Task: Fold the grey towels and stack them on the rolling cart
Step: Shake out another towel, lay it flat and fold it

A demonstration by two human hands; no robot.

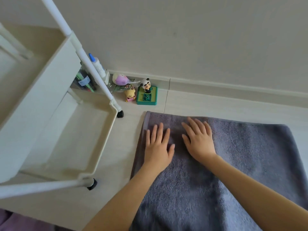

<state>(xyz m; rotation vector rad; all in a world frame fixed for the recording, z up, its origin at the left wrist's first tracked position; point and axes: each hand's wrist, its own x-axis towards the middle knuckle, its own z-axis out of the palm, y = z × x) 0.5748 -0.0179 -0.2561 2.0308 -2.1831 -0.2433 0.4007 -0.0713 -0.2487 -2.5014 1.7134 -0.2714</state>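
Grey towel [233, 164] spread on floor beside rolling cart [66, 130]. Left hand [158, 144], right hand [198, 139] flat, fingers straight, pressing far-left end, likely smoothing fold.

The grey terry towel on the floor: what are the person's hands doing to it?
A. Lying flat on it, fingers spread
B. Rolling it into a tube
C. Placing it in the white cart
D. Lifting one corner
A: the left hand and right hand both lie palm-down on the grey terry towel, which is spread on the floor.
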